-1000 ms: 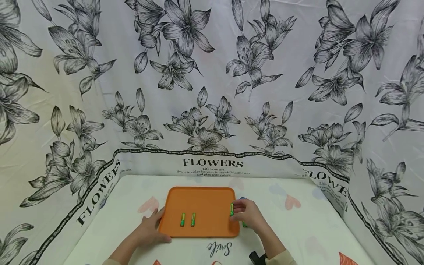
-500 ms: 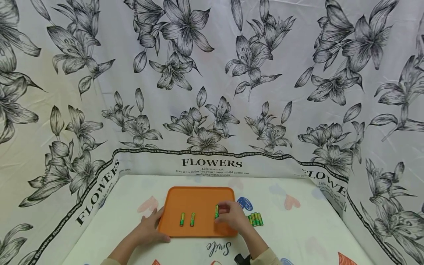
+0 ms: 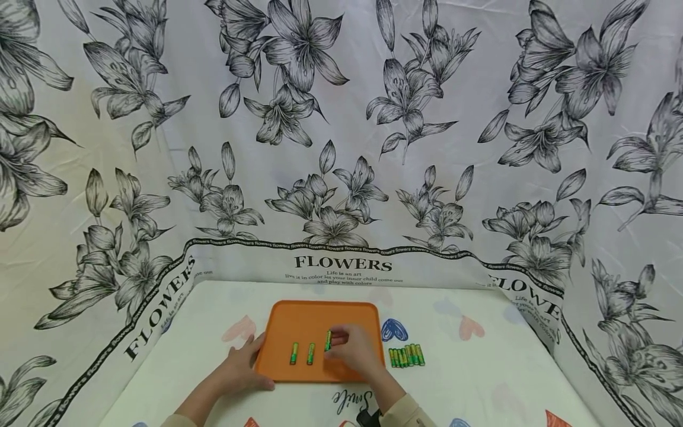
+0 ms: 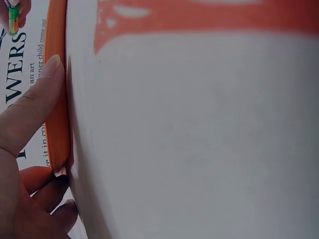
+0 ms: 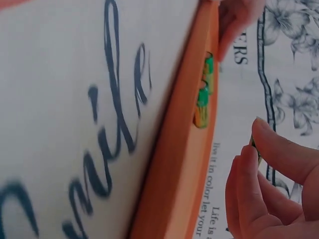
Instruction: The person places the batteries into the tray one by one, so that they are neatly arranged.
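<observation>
My right hand (image 3: 354, 351) pinches a green and yellow battery (image 3: 328, 340) between thumb and fingertips, upright over the middle of the orange tray (image 3: 304, 320). To its left, two matching batteries lie side by side in the tray, a left one (image 3: 294, 353) and a right one (image 3: 311, 354). My left hand (image 3: 239, 369) grips the tray's near left corner, with the thumb (image 4: 50, 74) along the front rim and the fingers around the side. In the right wrist view the held battery is mostly hidden behind the fingertips.
A row of several green batteries (image 3: 407, 355) lies on the white printed cloth (image 3: 459, 379) right of the tray. Behind the table hangs a flower-patterned curtain (image 3: 341, 196). A black wrist device (image 3: 368, 418) shows at my right cuff.
My right hand has carried the battery leftward from the tray's right edge to near the two lying ones. The row of batteries has come into full view. My left hand stays put.
</observation>
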The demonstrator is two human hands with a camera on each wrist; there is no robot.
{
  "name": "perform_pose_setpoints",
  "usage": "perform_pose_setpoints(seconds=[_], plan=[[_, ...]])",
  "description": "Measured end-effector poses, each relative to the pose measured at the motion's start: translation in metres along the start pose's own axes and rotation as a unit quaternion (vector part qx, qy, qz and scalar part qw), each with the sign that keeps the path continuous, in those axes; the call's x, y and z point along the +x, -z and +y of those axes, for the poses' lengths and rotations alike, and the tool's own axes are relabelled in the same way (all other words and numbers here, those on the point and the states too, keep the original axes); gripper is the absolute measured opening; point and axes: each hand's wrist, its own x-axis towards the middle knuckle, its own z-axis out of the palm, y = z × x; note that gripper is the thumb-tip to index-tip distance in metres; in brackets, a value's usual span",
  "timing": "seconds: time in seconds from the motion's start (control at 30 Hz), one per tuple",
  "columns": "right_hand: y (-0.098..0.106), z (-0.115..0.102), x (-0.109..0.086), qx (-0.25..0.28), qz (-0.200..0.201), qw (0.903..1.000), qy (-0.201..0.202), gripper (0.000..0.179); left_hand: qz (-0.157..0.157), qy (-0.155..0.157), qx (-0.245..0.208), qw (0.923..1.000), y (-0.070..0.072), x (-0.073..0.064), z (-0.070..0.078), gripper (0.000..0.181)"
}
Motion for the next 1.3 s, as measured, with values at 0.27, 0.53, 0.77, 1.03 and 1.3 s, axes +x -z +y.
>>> perform_pose_setpoints(seconds=[0.27, 0.53, 0.77, 1.03, 1.3], plan=[[-0.022, -0.004, 0.006, -0.031, -0.019, 0.9990, -0.026, 0.052, 0.001, 0.003, 0.001, 1.0000, 0.000, 0.001, 0.001, 0.129], [-0.039, -0.007, 0.009, -0.066, -0.009, 0.9977, -0.010, 0.049, 0.001, -0.005, -0.006, 1.0000, 0.000, 0.002, 0.004, 0.128], [-0.044, -0.009, 0.010, -0.065, -0.008, 0.9978, -0.003, 0.048, -0.001, -0.001, -0.006, 1.0000, -0.003, 0.005, 0.005, 0.129], [-0.052, -0.013, 0.014, -0.086, -0.012, 0.9962, -0.007, 0.050, -0.005, 0.009, -0.002, 0.9999, -0.001, 0.006, 0.002, 0.129], [-0.060, -0.013, 0.017, -0.081, -0.016, 0.9966, -0.005, 0.048, -0.007, 0.014, -0.005, 0.9999, -0.001, 0.003, -0.001, 0.128]])
